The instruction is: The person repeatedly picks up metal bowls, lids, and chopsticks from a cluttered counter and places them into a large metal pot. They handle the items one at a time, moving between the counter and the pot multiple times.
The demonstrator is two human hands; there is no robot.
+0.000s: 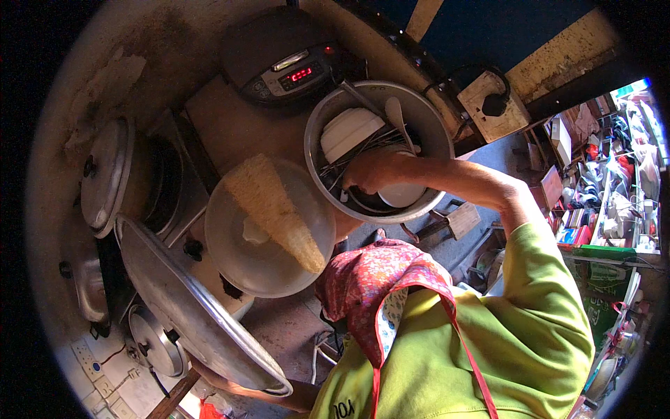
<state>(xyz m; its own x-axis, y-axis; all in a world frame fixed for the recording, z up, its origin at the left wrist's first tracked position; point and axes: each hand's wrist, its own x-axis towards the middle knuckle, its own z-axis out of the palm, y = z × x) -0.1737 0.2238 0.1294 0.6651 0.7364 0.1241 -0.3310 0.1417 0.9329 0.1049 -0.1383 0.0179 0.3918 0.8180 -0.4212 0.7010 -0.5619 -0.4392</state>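
Observation:
My right hand reaches down into a deep round metal pot, its fingers curled among dishes and utensils. Around it lie stacked white bowls, a bundle of thin dark sticks like chopsticks, a pale spoon and another white bowl. What the fingers touch is not clear. At the lower left, my left hand is mostly hidden behind a large metal lid, which it holds tilted on edge. Between the two, a tan rough-looking wedge lies across a round cover with a knob.
A dark electric cooker with a lit red display stands behind the pot. Lidded metal pots line the left wall, with a smaller lidded pot below. A socket box with a plug is at the right. A wooden stool stands on the floor.

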